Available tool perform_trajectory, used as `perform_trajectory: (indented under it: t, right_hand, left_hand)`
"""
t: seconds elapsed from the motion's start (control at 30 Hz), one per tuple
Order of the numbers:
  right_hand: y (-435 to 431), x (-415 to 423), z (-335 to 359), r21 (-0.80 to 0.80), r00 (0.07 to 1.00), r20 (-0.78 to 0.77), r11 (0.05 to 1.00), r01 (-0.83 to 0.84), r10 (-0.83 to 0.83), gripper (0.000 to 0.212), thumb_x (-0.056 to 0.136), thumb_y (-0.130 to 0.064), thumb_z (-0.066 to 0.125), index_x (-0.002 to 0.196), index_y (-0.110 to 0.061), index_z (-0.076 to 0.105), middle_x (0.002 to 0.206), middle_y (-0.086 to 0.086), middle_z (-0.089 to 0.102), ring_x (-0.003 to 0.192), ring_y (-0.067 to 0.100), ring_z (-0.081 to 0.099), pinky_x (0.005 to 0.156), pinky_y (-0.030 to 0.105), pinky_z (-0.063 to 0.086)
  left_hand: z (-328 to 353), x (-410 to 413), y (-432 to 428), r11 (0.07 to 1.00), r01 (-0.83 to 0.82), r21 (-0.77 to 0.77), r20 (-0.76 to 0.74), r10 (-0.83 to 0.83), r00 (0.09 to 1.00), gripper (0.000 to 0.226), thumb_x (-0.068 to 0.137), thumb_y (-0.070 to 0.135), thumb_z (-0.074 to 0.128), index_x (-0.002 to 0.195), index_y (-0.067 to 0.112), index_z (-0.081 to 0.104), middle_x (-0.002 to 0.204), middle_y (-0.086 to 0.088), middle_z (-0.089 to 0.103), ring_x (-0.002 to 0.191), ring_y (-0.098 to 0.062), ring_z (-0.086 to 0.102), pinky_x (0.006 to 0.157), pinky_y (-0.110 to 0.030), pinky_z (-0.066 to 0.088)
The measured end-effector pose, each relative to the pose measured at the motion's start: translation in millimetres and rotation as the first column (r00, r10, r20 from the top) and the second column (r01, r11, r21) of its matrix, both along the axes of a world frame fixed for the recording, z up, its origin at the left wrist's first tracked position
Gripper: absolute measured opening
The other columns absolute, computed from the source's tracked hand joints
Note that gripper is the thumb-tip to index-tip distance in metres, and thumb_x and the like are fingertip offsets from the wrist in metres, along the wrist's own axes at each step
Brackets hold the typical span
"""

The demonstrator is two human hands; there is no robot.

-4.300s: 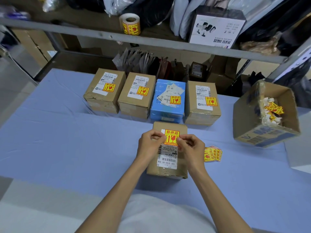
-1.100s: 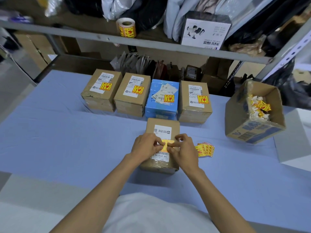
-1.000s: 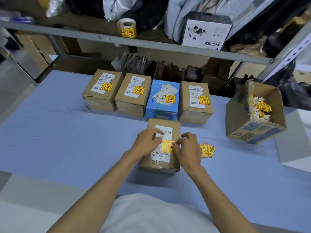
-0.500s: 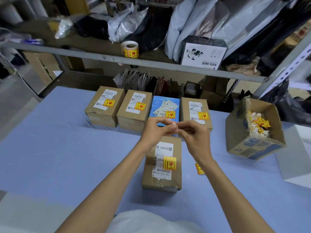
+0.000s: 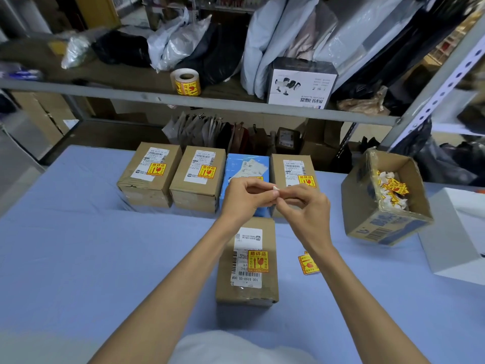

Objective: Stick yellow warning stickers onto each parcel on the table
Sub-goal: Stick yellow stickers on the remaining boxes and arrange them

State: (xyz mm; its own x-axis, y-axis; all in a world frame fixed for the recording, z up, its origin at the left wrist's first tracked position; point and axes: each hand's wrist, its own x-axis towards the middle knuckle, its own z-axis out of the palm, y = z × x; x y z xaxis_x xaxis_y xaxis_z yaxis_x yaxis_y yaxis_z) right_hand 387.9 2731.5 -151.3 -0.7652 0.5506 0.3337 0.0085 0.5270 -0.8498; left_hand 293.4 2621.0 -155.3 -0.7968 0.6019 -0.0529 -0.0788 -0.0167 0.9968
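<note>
Five parcels counted on table [image 5: 78,258]: four in back row [image 5: 196,190], one near parcel [image 5: 246,290]; yellow sticker [image 5: 258,261] borne by each. White scrap [image 5: 275,188] pinched by left hand [image 5: 244,199], right hand [image 5: 308,210].

Five parcels [image 5: 151,174] [image 5: 198,179] [image 5: 236,164] [image 5: 291,166] [image 5: 246,290], one sticker roll [image 5: 186,82], one open carton [image 5: 378,227]

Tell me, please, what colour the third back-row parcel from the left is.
That parcel is blue; the head view shows it.

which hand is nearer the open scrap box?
Right. The right hand is just left of the open scrap box; the left hand is farther left, both pinching a white scrap.
</note>
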Motion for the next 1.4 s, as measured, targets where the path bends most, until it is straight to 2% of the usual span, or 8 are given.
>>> perform_trajectory:
  t: [0.23,0.4,0.5,0.7,0.93,1.1,1.3,1.4]
  right_hand:
    - [-5,1,-3,-0.17,0.999,-0.029,0.985,0.017,-0.022,0.012,0.083,-0.002,0.069,0.092,-0.007,0.076,0.083,0.0,0.073,0.078,0.01,0.07,0.071,0.022,0.057]
    - [3,-1,-3,-0.265,0.995,-0.027,0.961,0.082,-0.093,0.007,0.079,-0.001,0.072,0.084,-0.005,0.074,0.078,0.006,0.073,0.074,0.021,0.07,0.073,0.038,0.06]
    - [1,-1,0,-0.294,0.997,-0.016,0.954,0.064,-0.072,0.006,0.078,-0.002,0.075,0.083,-0.006,0.076,0.076,0.004,0.074,0.073,0.02,0.071,0.072,0.036,0.06]
    - [-4,-4,2,-0.418,0.999,-0.007,0.907,0.044,-0.052,0.012,0.076,-0.006,0.078,0.088,-0.007,0.077,0.08,0.004,0.075,0.079,0.016,0.072,0.073,0.028,0.059]
    - [5,0,2,-0.525,1.0,-0.01,0.851,-0.005,0.0,0.016,0.075,-0.004,0.078,0.09,-0.003,0.073,0.086,0.013,0.074,0.08,0.028,0.073,0.078,0.043,0.06]
    - [12,0,7,-0.53,1.0,-0.027,0.848,-0.004,-0.013,0.015,0.073,0.004,0.077,0.083,-0.006,0.073,0.082,0.015,0.073,0.076,0.028,0.072,0.074,0.04,0.059]
    - [7,-4,9,-0.497,0.997,-0.054,0.867,0.025,-0.059,0.018,0.071,0.004,0.078,0.077,-0.01,0.069,0.077,0.008,0.07,0.073,0.02,0.069,0.071,0.031,0.058]
    - [1,-7,7,-0.23,0.991,-0.077,0.969,0.088,-0.108,0.013,0.074,-0.001,0.077,0.077,-0.01,0.068,0.074,0.004,0.069,0.069,0.012,0.068,0.067,0.022,0.056]
  left_hand:
    - [0,-4,-4,0.997,0.057,-0.055,-0.054,-0.06,0.997,0.003,0.081,0.015,0.074,0.082,0.015,0.072,0.079,-0.003,0.072,0.078,-0.015,0.068,0.077,-0.034,0.059]
    - [2,-5,-3,0.993,0.116,-0.033,-0.026,-0.117,0.993,0.013,0.086,0.017,0.069,0.086,0.004,0.073,0.083,-0.013,0.071,0.082,-0.021,0.07,0.08,-0.033,0.058]
    - [-1,-8,-2,0.993,0.11,-0.047,-0.063,-0.113,0.992,0.011,0.08,0.014,0.075,0.087,0.005,0.074,0.087,-0.016,0.073,0.087,-0.025,0.07,0.084,-0.038,0.058]
    - [-6,-9,-2,0.998,0.046,-0.051,-0.102,-0.051,0.994,0.013,0.076,0.013,0.077,0.089,0.012,0.072,0.085,-0.004,0.073,0.084,-0.016,0.071,0.079,-0.032,0.058]
    - [-2,-12,-9,0.991,0.13,-0.039,-0.086,-0.133,0.987,0.009,0.081,0.012,0.073,0.09,0.012,0.075,0.09,-0.005,0.073,0.088,-0.013,0.069,0.077,-0.025,0.056]
    - [2,-9,-6,0.988,0.157,0.0,0.009,-0.157,0.988,0.011,0.083,0.005,0.07,0.094,0.005,0.073,0.09,-0.016,0.072,0.08,-0.023,0.07,0.073,-0.029,0.059]
    - [10,-11,1,0.991,0.134,-0.022,-0.033,-0.135,0.99,0.006,0.081,0.004,0.072,0.085,0.0,0.072,0.078,-0.022,0.07,0.07,-0.027,0.069,0.067,-0.03,0.06]
    - [9,-11,7,0.995,0.056,-0.077,-0.134,-0.066,0.989,0.002,0.079,0.007,0.074,0.079,0.007,0.072,0.073,-0.018,0.072,0.067,-0.028,0.071,0.068,-0.038,0.06]
